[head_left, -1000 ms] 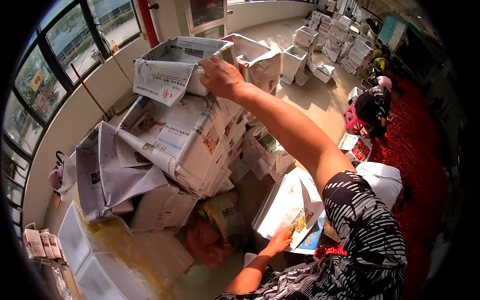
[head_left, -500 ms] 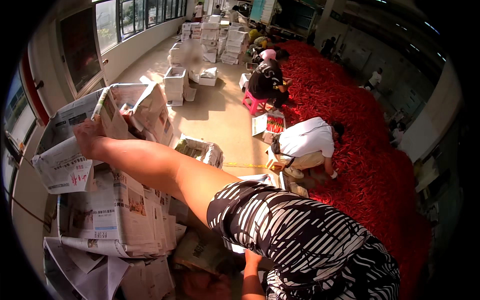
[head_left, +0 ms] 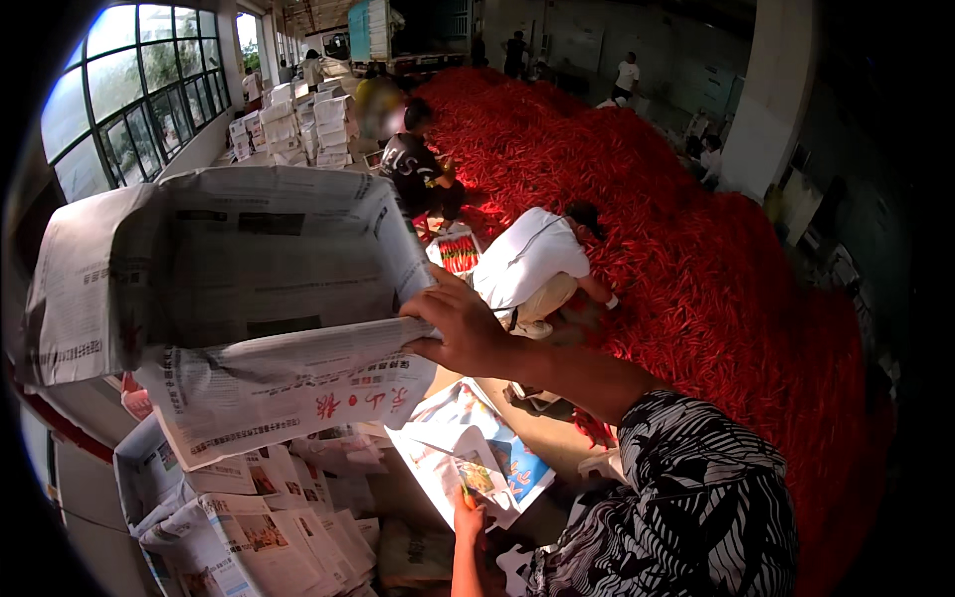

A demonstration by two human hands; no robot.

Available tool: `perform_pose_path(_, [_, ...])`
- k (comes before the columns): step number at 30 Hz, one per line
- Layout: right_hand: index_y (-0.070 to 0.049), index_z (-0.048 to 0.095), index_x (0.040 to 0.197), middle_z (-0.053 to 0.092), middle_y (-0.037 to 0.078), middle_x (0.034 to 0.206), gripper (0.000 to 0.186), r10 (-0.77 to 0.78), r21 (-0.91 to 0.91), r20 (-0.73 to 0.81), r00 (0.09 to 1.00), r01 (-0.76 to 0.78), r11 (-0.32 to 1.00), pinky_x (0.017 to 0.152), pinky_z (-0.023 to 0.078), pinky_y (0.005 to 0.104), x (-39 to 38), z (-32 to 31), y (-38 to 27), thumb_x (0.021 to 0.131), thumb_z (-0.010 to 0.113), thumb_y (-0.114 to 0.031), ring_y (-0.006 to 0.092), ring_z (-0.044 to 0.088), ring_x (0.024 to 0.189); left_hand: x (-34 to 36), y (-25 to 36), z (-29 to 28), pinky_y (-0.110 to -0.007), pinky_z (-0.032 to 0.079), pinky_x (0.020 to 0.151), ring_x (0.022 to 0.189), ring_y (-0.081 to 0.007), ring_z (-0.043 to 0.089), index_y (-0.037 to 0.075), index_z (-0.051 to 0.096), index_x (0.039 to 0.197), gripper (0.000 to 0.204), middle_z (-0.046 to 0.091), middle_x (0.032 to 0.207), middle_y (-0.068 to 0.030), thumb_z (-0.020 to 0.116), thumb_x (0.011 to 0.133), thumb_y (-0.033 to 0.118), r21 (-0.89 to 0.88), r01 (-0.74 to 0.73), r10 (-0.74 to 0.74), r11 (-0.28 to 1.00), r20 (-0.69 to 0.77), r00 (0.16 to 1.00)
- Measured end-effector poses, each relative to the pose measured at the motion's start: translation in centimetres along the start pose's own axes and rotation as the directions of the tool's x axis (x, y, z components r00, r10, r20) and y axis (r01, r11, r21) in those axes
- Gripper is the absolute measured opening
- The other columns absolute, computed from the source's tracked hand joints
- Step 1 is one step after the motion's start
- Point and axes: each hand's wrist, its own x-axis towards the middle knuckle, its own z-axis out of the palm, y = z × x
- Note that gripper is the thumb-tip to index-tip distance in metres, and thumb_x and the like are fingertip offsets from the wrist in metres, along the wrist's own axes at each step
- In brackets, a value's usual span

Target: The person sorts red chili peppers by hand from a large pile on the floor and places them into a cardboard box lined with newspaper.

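My right hand (head_left: 453,320) grips the near right corner of a box (head_left: 264,264) lined with newspaper, held raised over the piles at the left, its folded printed flap hanging down. My left hand (head_left: 468,512) is lower, closed on the near edge of printed sheets (head_left: 428,453) with coloured pictures and a blue part; whether these wrap a box I cannot tell. Below the raised box stands a stack of newspaper-lined boxes (head_left: 254,537).
A large heap of red chillies (head_left: 696,259) fills the right. A crouching person in white (head_left: 522,259) and another in black (head_left: 408,164) work beside it, near a box of chillies (head_left: 458,252). Stacked boxes (head_left: 284,129), windows (head_left: 139,95), a truck (head_left: 408,40) and a pillar (head_left: 756,99) stand farther off.
My right hand has lifted the newspaper-lined box off the top of the stack and brought it closer. The view has swung rightward and up, toward the chilli heap.
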Motion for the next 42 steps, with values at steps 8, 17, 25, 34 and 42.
perform_pose_path(8, [-0.003, 0.064, 0.114, 0.069, 0.018, 0.112, 0.048, 0.627, -0.335, -0.093, 0.773, -0.618, 0.712, 0.106, 0.044, 0.0504, -27.8, -12.1, 11.9, 0.077, 0.085, -0.024, 0.0433, 0.06, 0.117, 1.3, 0.6, -0.8, -0.036, 0.057, 0.048, 0.058, -0.0258, 0.07, 0.019, 0.037, 0.15, 0.071, 0.069, 0.1, -0.0145, 0.059, 0.088, -0.007, 0.19, 0.107, -0.082, 0.976, -0.137, 0.987])
perform_pose_path(17, [-0.001, 0.059, 0.117, 0.063, 0.023, 0.111, 0.054, 0.844, -0.347, -0.224, 0.488, -0.849, 0.399, 0.094, 0.046, 0.051, -52.6, -19.2, 18.2, 0.073, 0.086, -0.019, 0.042, 0.058, 0.107, 1.7, 2.7, 2.8, -0.035, 0.054, 0.044, 0.055, -0.0245, 0.067, 0.015, 0.034, 0.153, 0.077, 0.067, 0.102, -0.0175, 0.058, 0.084, -0.007, 0.331, 0.276, -0.116, 0.902, -0.429, 0.896])
perform_pose_path(25, [-0.001, 0.06, 0.119, 0.061, 0.024, 0.114, 0.052, 0.946, -0.362, -0.173, 0.274, -0.911, 0.198, 0.097, 0.044, 0.0533, -61.5, -23.2, 17.7, 0.075, 0.085, -0.017, 0.0436, 0.055, 0.111, 1.9, 4.9, 2.5, -0.041, 0.057, 0.054, 0.065, -0.0317, 0.071, 0.009, 0.05, 0.139, 0.062, 0.07, 0.094, -0.0181, 0.065, 0.08, -0.001, 0.477, 0.407, -0.081, 0.779, -0.567, 0.82])
perform_pose_path(34, [-0.001, 0.065, 0.11, 0.065, 0.022, 0.107, 0.046, 0.941, -0.472, 0.004, 0.338, -0.829, 0.3, 0.096, 0.045, 0.0531, -59.1, -25.7, 13.7, 0.072, 0.084, -0.019, 0.0431, 0.058, 0.107, 10.9, 21.3, 21.3, -0.043, 0.053, 0.071, 0.08, -0.0394, 0.068, 0.007, 0.065, 0.105, 0.017, 0.067, 0.081, -0.0171, 0.066, 0.091, 0.016, 0.686, -0.278, 0.509, 0.673, -0.156, 0.847])
perform_pose_path(42, [-0.004, 0.067, 0.105, 0.068, 0.017, 0.102, 0.037, 0.782, -0.412, 0.211, 0.587, -0.672, 0.616, 0.109, 0.04, 0.0525, -51.1, -23.8, 10.7, 0.074, 0.079, -0.019, 0.0376, 0.061, 0.108, 18.3, 25.6, 29.1, -0.052, 0.055, 0.081, 0.098, -0.0444, 0.068, 0.007, 0.064, 0.109, 0.039, 0.068, 0.11, -0.0215, 0.074, 0.086, 0.036, 0.863, -0.451, 0.459, 0.229, 0.313, 0.831])
